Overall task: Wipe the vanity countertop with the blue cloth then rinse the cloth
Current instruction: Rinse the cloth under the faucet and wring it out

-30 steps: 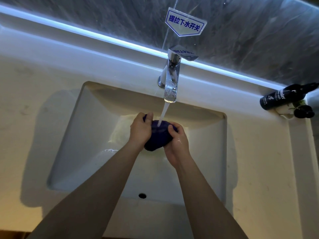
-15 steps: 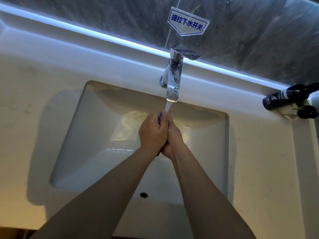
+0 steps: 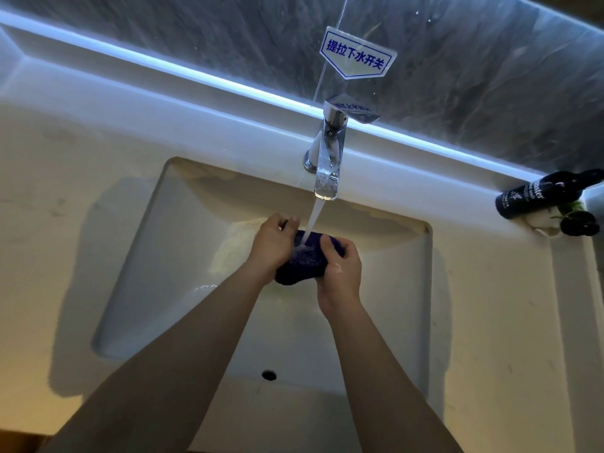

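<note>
Across most of the view I see the vanity countertop (image 3: 58,223), pale stone, w/ rectangular sink (image 3: 137,273) set at centre. Mirror (image 3: 196,34) on far side, lit strip along its base, sign w/ blue characters (image 3: 357,57) stuck to it. Chrome faucet (image 3: 328,158) at far edge of basin, water running. Black bottle (image 3: 539,194) lies on its side far right, by the wall. Over the basin, blue cloth (image 3: 305,261) bunched into a wad, directly under the stream, held between both hands. Left hand (image 3: 273,245) grips its left end, fingers curled together round it. Right hand (image 3: 341,273) grips right end, thumb on top, fingers wrapped under the wad. Overflow hole (image 3: 269,375) in near basin wall.
</note>
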